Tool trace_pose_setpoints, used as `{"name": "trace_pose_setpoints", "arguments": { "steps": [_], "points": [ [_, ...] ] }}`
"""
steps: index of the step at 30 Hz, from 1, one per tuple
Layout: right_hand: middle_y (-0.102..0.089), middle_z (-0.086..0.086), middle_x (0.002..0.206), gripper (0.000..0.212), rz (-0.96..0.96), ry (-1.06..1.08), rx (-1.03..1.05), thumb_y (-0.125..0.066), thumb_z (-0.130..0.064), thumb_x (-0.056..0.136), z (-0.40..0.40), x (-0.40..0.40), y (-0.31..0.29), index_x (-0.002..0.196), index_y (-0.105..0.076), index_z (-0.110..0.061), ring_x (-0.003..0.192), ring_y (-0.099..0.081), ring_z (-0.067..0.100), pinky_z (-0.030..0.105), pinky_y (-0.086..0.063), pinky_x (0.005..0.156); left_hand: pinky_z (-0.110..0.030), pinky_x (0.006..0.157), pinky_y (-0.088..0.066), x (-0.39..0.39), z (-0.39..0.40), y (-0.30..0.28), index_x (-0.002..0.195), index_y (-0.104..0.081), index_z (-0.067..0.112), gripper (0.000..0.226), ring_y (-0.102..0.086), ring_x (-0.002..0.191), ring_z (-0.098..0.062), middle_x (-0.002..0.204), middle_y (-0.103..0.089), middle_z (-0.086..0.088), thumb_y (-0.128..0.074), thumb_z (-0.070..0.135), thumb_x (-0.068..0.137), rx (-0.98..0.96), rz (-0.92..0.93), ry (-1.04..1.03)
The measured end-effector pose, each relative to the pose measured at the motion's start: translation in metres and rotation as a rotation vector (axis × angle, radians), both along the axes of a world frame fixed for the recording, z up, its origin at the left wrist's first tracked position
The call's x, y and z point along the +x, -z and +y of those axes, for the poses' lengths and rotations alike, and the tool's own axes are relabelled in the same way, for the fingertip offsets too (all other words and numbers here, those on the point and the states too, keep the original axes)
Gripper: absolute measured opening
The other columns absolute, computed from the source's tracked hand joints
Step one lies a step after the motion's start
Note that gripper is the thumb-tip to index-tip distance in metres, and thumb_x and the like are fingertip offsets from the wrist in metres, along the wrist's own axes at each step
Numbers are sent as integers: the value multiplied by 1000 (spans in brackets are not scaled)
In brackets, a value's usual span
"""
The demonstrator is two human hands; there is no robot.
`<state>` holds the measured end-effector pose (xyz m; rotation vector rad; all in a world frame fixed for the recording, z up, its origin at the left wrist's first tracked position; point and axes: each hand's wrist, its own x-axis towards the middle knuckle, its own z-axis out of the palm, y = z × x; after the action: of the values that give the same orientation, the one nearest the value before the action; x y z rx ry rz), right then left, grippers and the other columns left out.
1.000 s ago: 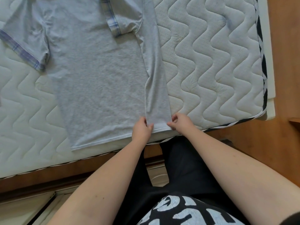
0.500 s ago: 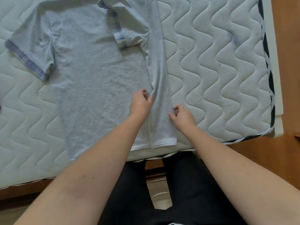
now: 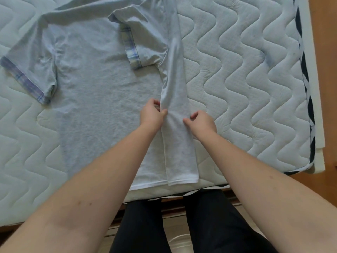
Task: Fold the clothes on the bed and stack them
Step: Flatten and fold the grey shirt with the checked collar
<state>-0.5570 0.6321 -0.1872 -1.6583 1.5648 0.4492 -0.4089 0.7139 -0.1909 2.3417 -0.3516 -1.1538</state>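
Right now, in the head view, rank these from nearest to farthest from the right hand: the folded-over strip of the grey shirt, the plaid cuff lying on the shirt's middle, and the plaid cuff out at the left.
1. Folded-over strip of the grey shirt: touching the right hand.
2. Plaid cuff on the shirt's middle: up and left.
3. Plaid cuff at the left: far left.
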Motion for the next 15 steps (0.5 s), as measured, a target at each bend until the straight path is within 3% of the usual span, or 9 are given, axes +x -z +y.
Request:
{"name": "trace_pose_setpoints", "arguments": {
  "steps": [5,9,15],
  "points": [
    [-66,5,115,34,-91,24,-53,-68,-39,87,-10,12,4,111,-60,-16,109,-60,25,36,-47,92,-34,82,-52,6,-7,4,104,-60,16,28,-61,86,-17,84,-57,7,-77,23,82,30,46,-7],
    [-65,7,113,39,-230,71,-124,-68,-34,88,-29,31,5,119,-58,-11,108,-59,24,36,-46,93,-34,86,-53,15,-37,1,113,-60,15,37,-63,93,-15,99,-64,4,-73,36,85,-57,55,-130],
    [-67,4,102,30,-248,86,-131,-67,-30,89,-59,60,10,113,-59,-12,102,-61,24,32,-45,88,-34,88,-54,32,-77,-1,118,-55,13,40,-65,95,-19,102,-66,-1,-75,19,84,-132,158,-376]
  ]
}}
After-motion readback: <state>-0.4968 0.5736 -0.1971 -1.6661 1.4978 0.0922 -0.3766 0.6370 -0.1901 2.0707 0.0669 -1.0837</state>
